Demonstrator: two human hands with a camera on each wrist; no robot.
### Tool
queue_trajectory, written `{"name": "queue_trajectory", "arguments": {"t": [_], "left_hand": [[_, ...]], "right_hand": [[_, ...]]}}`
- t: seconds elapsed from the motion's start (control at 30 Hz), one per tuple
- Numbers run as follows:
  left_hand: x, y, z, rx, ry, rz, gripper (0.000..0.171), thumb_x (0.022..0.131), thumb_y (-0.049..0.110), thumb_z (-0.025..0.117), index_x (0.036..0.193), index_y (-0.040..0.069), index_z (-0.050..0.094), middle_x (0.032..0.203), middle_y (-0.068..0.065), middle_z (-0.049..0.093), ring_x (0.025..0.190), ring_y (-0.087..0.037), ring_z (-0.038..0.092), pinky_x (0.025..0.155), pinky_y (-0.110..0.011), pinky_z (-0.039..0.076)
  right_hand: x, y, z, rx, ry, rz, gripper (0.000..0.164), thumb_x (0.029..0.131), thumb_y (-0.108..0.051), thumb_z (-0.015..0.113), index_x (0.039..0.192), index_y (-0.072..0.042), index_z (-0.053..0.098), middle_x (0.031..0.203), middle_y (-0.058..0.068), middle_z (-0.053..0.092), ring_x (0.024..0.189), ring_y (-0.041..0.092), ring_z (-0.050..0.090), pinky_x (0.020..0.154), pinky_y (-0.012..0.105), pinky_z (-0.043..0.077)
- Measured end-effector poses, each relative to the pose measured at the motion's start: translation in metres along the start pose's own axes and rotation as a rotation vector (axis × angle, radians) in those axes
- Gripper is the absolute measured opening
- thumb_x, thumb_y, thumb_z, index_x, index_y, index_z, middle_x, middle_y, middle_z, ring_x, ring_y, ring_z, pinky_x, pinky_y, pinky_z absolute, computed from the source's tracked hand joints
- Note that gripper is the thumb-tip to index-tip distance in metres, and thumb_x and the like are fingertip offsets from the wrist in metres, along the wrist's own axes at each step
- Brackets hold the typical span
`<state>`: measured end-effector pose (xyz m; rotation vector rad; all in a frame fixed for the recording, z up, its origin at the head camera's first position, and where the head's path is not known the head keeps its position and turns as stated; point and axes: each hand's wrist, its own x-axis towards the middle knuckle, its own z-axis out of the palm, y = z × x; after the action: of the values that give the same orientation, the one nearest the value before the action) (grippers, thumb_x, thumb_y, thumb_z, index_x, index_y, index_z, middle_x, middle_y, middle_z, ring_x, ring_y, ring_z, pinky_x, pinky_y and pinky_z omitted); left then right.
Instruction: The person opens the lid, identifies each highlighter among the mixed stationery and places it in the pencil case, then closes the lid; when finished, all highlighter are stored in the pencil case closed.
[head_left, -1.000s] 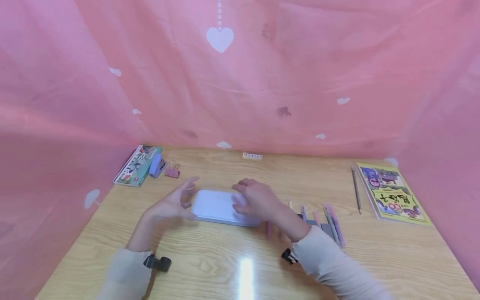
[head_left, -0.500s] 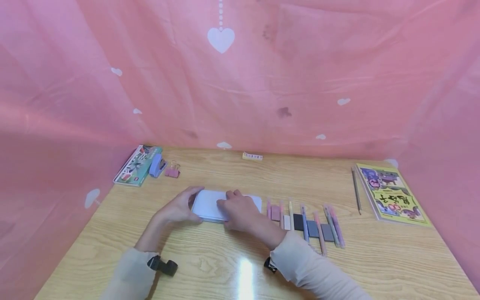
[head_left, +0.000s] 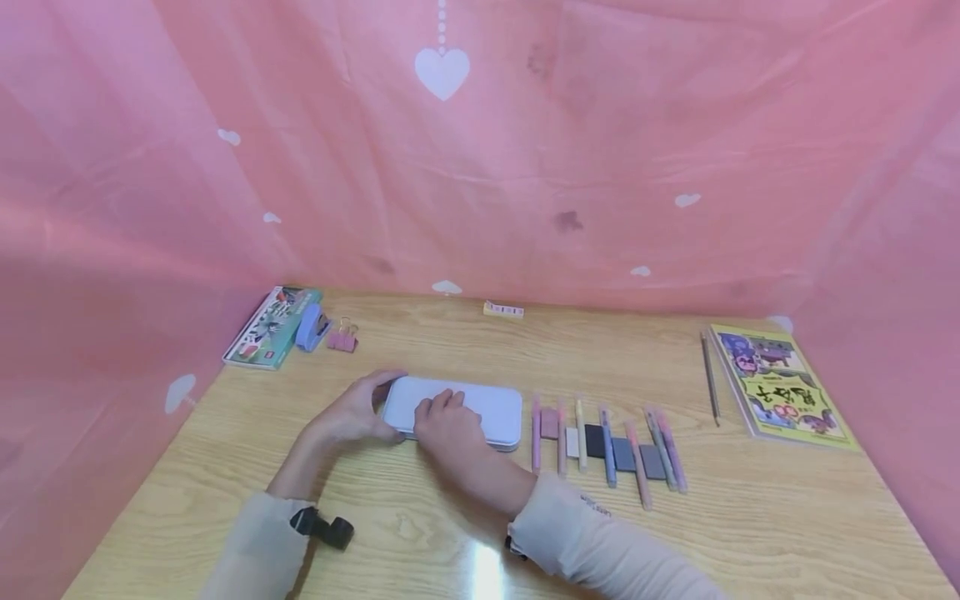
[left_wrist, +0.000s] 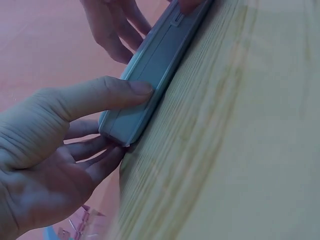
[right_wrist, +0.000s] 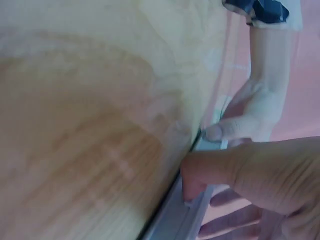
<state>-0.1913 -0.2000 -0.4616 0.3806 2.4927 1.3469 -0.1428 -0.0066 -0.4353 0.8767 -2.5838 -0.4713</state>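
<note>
A pale blue-white pencil case point(head_left: 491, 408) with rounded corners lies lid up on the wooden table. My left hand point(head_left: 358, 410) grips its left end; in the left wrist view the thumb point(left_wrist: 117, 95) lies along the front side and the fingers curl behind the end. Over the case's front edge is my right hand point(head_left: 453, 433), fingers on the lid. In the right wrist view its bent thumb point(right_wrist: 197, 175) pushes at the seam along the front side. Near that thumb a small fitting point(left_wrist: 177, 19) shows on the case's side.
To the right lie several pens point(head_left: 642, 475) and small coloured blocks point(head_left: 625, 455) in a row. Farther right are a pencil point(head_left: 710, 379) and a yellow book point(head_left: 783, 387). Back left hold a green book point(head_left: 273, 329), blue stapler point(head_left: 311, 327) and pink binder clip point(head_left: 343, 339). A small eraser-like block point(head_left: 503, 310) sits at the back.
Both hands have come onto the case: the left has closed on its left end, and the right has slid leftward along the lid to the front edge. The pens are uncovered.
</note>
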Motion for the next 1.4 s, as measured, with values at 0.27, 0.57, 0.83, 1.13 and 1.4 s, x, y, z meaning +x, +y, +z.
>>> {"name": "queue_trajectory", "arguments": {"t": [0.27,0.57,0.83,1.13,1.4], "left_hand": [[-0.003,-0.006,-0.002,-0.006,0.026,-0.008,0.098,0.053,0.009,0.088,0.139,0.014,0.043,0.140,-0.009,0.044,0.131,-0.031,0.042,0.109,-0.047,0.036],[-0.002,-0.012,-0.006,-0.014,0.036,0.023,0.106,0.053,0.025,0.093,0.143,0.018,0.038,0.142,-0.003,0.044,0.132,-0.025,0.040,0.112,-0.043,0.032],[-0.003,-0.014,-0.008,-0.208,-0.050,0.089,0.098,0.067,0.017,0.084,0.148,0.021,0.029,0.148,-0.003,0.037,0.136,-0.026,0.036,0.113,-0.041,0.031],[-0.002,-0.014,-0.007,-0.237,-0.051,0.083,0.106,0.069,0.008,0.082,0.151,0.014,0.016,0.146,-0.012,0.039,0.135,-0.033,0.036,0.114,-0.045,0.028],[0.001,-0.014,-0.005,-0.189,-0.076,0.087,0.109,0.067,0.012,0.084,0.151,0.010,0.015,0.140,-0.009,0.045,0.135,-0.032,0.035,0.114,-0.046,0.027]], "right_hand": [[0.003,-0.017,0.001,-0.023,-0.036,0.097,0.026,0.095,-0.012,0.045,0.116,-0.006,0.059,0.110,0.023,0.066,0.098,0.036,0.065,0.054,0.048,0.058],[0.021,0.021,-0.023,0.276,-0.134,0.033,0.019,0.081,-0.009,0.063,0.099,-0.010,0.064,0.080,0.008,0.066,0.066,0.020,0.061,0.050,0.034,0.055],[0.043,0.086,-0.035,0.596,-0.235,0.003,0.031,0.076,-0.002,0.066,0.106,-0.011,0.069,0.086,0.004,0.068,0.070,0.018,0.057,0.051,0.026,0.048],[0.074,0.124,-0.011,0.608,-0.211,0.146,0.026,0.090,-0.005,0.056,0.112,-0.011,0.069,0.104,0.006,0.070,0.073,0.017,0.059,0.059,0.030,0.053],[0.090,0.128,0.027,0.579,-0.232,0.234,0.025,0.091,-0.004,0.053,0.099,-0.015,0.074,0.081,0.001,0.068,0.064,0.017,0.053,0.052,0.027,0.040]]}}
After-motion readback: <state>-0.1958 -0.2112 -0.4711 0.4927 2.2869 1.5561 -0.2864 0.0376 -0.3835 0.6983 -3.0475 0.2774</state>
